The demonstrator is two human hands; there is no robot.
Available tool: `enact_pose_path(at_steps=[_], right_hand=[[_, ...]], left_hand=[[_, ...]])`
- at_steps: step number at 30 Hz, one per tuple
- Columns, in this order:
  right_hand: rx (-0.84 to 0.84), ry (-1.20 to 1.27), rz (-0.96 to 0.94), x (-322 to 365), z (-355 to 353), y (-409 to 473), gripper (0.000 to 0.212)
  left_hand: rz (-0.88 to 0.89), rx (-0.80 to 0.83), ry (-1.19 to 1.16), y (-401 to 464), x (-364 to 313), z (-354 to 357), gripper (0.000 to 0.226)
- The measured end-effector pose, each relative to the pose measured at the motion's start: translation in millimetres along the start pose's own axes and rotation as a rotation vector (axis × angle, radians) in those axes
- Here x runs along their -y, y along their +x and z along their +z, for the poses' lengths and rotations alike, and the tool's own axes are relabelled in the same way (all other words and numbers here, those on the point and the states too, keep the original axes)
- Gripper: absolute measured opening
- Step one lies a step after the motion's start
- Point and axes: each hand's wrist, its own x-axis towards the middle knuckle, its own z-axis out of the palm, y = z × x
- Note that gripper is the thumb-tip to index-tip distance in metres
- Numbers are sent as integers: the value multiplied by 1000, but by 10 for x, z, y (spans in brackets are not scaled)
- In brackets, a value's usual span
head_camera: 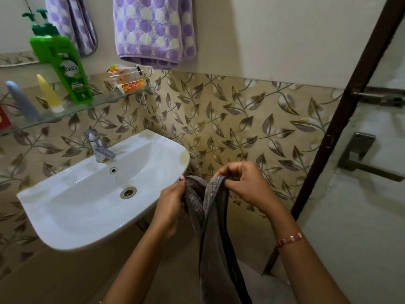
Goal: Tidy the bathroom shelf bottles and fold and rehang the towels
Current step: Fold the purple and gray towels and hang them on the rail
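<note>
A grey towel hangs down between my hands, to the right of the sink. My left hand grips its left top edge and my right hand pinches its right top edge. A purple towel with pale dots hangs folded on the wall above. On the glass shelf stand a green pump bottle, a yellow tube, a grey-blue tube and some small sachets. A red item shows at the left edge.
A white sink with a chrome tap is fixed to the leaf-patterned tiled wall. A mirror above the shelf reflects the bottle and towel. A dark door frame and a door with a latch stand at the right.
</note>
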Motion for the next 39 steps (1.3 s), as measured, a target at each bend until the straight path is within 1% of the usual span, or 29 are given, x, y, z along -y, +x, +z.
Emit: enact_pose_path(at_steps=[3, 6, 8, 10, 12, 14, 16, 18, 20, 22, 24, 26, 29, 31, 34, 37, 39], right_hand=[[134, 6, 58, 0, 8, -21, 21], [132, -54, 83, -6, 172, -14, 15], [53, -105, 63, -12, 290, -10, 11], [-71, -145, 12, -14, 348, 7, 4], [-183, -212, -39, -19, 367, 17, 6], [-232, -237, -73, -11, 381, 17, 1], [-262, -225, -75, -5, 419, 9, 14], [-269, -148, -39, 8, 431, 17, 20], [-216, -14, -18, 25, 399, 37, 19], [-131, 114, -9, 40, 342, 42, 16], [-35, 192, 1, 35, 265, 29, 17], [58, 193, 28, 16, 178, 8, 23], [187, 117, 140, -31, 162, -22, 40], [193, 124, 197, -73, 258, -41, 47], [118, 169, 210, -145, 377, -45, 44], [167, 114, 258, -189, 332, -57, 43], [127, 109, 296, -237, 266, -53, 41]], left_hand=[[58, 2, 126, -8, -33, 16, 40], [163, 13, 183, -10, -81, 95, 33], [220, -5, 215, -26, -127, 131, 29], [262, -48, 242, -39, -170, 113, 28], [275, -42, 243, -62, -210, 76, 28], [294, 37, 242, -104, -252, 61, 30], [325, 150, 324, -148, -271, 54, 32], [351, 225, 397, -166, -285, 26, 21], [343, 257, 415, -138, -305, -31, 8], [335, 281, 426, -97, -330, -102, 8], [300, 264, 368, -71, -372, -165, 12], [265, 241, 281, -58, -431, -193, 18], [279, 209, 281, -41, -540, -171, 20], [279, 204, 275, -35, -615, -119, 19], [264, 213, 258, -27, -687, -53, 21], [260, 233, 285, -16, -716, -55, 26], [270, 218, 313, 6, -713, -90, 26]])
